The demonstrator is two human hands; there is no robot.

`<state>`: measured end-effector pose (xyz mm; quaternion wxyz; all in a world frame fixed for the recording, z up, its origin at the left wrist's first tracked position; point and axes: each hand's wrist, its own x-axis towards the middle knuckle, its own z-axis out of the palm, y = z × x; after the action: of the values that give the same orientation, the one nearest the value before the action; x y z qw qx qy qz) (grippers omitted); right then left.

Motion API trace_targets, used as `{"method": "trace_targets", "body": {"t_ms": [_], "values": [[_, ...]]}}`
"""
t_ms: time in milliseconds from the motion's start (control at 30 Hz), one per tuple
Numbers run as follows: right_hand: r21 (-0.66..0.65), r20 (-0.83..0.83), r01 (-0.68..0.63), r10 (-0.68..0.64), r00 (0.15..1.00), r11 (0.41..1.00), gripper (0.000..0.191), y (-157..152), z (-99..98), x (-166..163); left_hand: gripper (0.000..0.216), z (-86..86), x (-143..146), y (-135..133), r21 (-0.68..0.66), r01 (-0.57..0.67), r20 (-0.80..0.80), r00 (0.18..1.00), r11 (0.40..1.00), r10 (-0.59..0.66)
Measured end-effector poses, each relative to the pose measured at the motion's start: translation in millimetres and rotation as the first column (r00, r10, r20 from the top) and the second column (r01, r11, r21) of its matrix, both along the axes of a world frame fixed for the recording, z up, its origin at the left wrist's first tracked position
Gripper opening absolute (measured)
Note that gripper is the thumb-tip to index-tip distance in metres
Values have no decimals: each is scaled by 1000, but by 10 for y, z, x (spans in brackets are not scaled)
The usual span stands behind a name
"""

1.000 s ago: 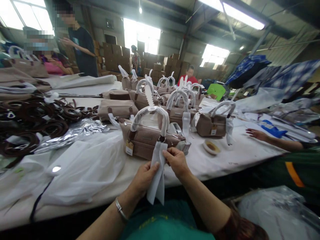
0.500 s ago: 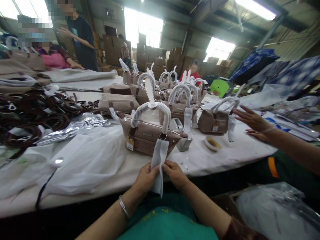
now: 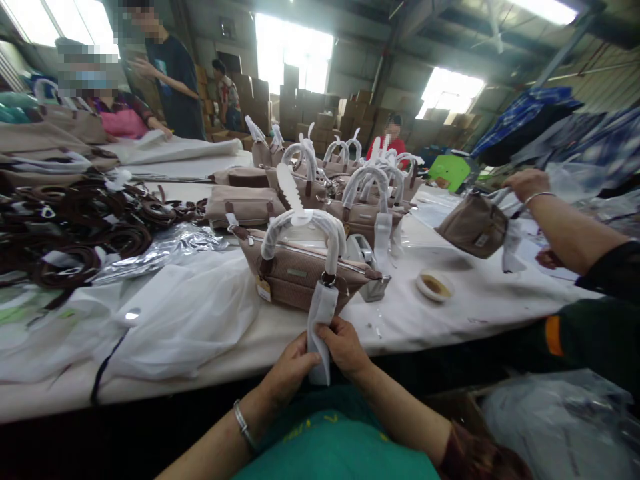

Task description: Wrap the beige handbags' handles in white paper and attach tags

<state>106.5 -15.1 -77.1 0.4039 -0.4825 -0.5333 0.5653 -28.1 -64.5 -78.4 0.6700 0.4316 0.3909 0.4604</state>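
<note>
A brown handbag point(image 3: 300, 270) stands upright at the table's front edge, its handles wrapped in white covering. From its right end hangs a strip of white wrapping point(image 3: 321, 313), folded lengthwise. My left hand point(image 3: 290, 367) pinches the strip's lower left edge between thumb and fingers. Higher up on the other edge, my right hand point(image 3: 344, 343) is closed on the same strip. A paper tag point(image 3: 263, 289) dangles at the bag's left side. Just behind the bag's right end sits a tape dispenser point(image 3: 373, 283).
A tape roll point(image 3: 435, 287) lies to the right. At far right a co-worker's hand point(image 3: 527, 183) lifts a smaller brown bag point(image 3: 475, 223) by its handles. Coiled brown straps point(image 3: 75, 260) and white plastic bags point(image 3: 185, 320) cover the left side. Several wrapped handbags point(image 3: 370, 213) stand behind.
The strip is now folded narrower, with my right hand slightly higher on it. The co-worker's hand has gripped the smaller bag and raised it off the table, to the right.
</note>
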Motion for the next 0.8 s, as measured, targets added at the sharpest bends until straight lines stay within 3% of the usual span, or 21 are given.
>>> {"method": "trace_targets", "body": {"t_ms": [100, 300, 533, 667, 733, 800], "values": [[-33, -71, 29, -31, 997, 999, 24, 37, 41, -12, 44, -6, 7, -28, -32, -59, -16, 998, 998, 58], [-90, -195, 22, -40, 980, 996, 27, 100, 26, -1, 38, 13, 46, 4, 38, -189, -396, 899, 981, 188], [-164, -301, -69, 17, 953, 984, 31, 114, 0, 37, 34, 33, 53, 31, 106, -177, -483, 851, 978, 206], [41, -105, -16, 20, 994, 999, 27, 154, 111, 196, 33, 82, 1, 63, 118, -188, -550, 805, 975, 222], [187, 23, 107, -113, 993, 976, 26, 242, 194, 408, 32, 92, -35, 83, 131, -199, -572, 785, 971, 238], [296, 90, 296, -335, 938, 908, 30, 400, 288, 699, 32, 87, -61, 101, 145, -204, -591, 767, 968, 250]]}}
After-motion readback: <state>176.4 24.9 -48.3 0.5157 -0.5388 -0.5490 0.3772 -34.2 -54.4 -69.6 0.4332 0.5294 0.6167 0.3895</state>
